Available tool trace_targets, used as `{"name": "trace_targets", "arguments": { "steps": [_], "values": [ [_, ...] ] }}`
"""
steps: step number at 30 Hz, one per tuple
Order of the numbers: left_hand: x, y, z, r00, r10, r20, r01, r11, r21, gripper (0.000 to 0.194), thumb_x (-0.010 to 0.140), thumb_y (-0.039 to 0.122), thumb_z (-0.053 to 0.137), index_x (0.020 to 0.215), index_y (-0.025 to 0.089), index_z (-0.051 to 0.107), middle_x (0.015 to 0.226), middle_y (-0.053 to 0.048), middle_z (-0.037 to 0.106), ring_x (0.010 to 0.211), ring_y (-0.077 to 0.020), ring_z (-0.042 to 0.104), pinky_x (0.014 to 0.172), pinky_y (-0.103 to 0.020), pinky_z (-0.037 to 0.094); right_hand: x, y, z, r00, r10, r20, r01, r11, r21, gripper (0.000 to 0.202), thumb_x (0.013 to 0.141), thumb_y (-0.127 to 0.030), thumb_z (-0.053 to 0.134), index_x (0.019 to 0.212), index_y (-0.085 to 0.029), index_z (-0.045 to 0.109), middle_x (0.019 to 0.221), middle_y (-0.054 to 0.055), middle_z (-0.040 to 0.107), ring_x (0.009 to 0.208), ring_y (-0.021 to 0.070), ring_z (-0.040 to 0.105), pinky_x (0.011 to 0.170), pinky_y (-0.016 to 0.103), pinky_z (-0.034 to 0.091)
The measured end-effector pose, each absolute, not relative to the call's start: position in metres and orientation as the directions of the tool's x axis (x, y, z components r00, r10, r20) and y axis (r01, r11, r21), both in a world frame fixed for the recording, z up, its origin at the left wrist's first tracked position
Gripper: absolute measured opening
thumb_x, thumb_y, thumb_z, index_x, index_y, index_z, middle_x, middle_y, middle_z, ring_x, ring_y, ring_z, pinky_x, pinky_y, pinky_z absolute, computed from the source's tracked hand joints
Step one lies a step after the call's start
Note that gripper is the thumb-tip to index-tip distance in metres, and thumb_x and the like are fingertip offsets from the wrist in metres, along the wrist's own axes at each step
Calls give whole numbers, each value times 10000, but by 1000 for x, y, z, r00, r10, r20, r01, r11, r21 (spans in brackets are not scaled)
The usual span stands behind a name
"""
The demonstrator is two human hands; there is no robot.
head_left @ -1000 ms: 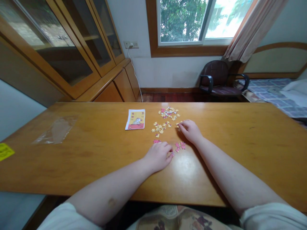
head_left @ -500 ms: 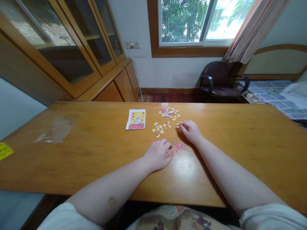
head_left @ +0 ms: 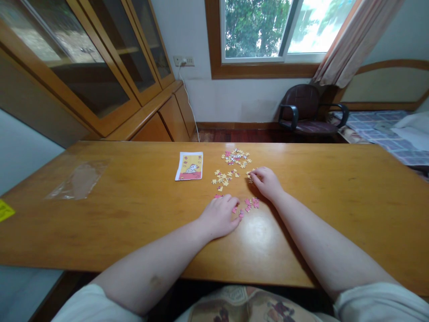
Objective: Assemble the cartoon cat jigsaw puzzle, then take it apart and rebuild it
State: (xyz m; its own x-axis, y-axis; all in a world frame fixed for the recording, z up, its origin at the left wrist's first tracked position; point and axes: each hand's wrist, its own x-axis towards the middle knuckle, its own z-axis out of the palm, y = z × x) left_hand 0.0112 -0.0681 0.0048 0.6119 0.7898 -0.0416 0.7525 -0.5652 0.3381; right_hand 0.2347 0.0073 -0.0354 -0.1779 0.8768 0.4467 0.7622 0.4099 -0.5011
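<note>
My left hand rests on the table over the pink jigsaw pieces. Its fingers are curved and the thumb stands apart from them, with nothing visible held. Several pink pieces lie just right of it, and others are partly hidden beneath. Farther right, my right hand has thumb and forefinger closed at a few yellow jigsaw pieces; its fingertips pinch at one, partly hidden by the hand. Between the hands and the back edge lie a yellow group and a mixed pile of yellow, white and pink pieces.
A picture card with a white animal on yellow and pink lies left of the pieces. Farther left are a clear plastic bag and a yellow label. Beyond the wooden table stand an armchair and a glass-door cabinet.
Both hands stay almost in place. The left fingers shift very slightly over the pink pieces, and the whole view moves up by a few pixels.
</note>
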Motion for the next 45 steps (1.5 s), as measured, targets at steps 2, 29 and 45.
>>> {"name": "trace_targets", "arguments": {
  "steps": [2, 29, 45],
  "values": [
    [11, -68, 5, 614, 789, -40, 752, -568, 334, 290, 825, 391, 575, 1042, 197, 564, 979, -64, 599, 899, -221, 585, 811, -346, 458, 235, 7, -35, -177, 878, 445, 762, 408, -503, 240, 884, -290, 502, 776, -205, 699, 756, 67, 693, 767, 209, 602, 748, 346, 447],
    [5, -63, 23, 737, 653, -173, 676, -719, 165, 176, 872, 280, 530, 864, 215, 693, 852, -67, 639, 796, -210, 623, 716, -323, 476, 236, 8, -37, -180, 879, 442, 764, 408, -500, 223, 884, -269, 506, 786, -208, 696, 772, 61, 700, 772, 203, 603, 745, 332, 448],
    [-83, -42, -5, 454, 890, -51, 791, -376, 483, 193, 810, 378, 596, 824, 215, 699, 864, -24, 605, 819, -162, 588, 753, -273, 446, 237, 8, -38, -165, 890, 426, 764, 388, -516, 235, 884, -275, 504, 794, -196, 705, 771, 64, 698, 771, 199, 602, 731, 312, 436]
  ]
}}
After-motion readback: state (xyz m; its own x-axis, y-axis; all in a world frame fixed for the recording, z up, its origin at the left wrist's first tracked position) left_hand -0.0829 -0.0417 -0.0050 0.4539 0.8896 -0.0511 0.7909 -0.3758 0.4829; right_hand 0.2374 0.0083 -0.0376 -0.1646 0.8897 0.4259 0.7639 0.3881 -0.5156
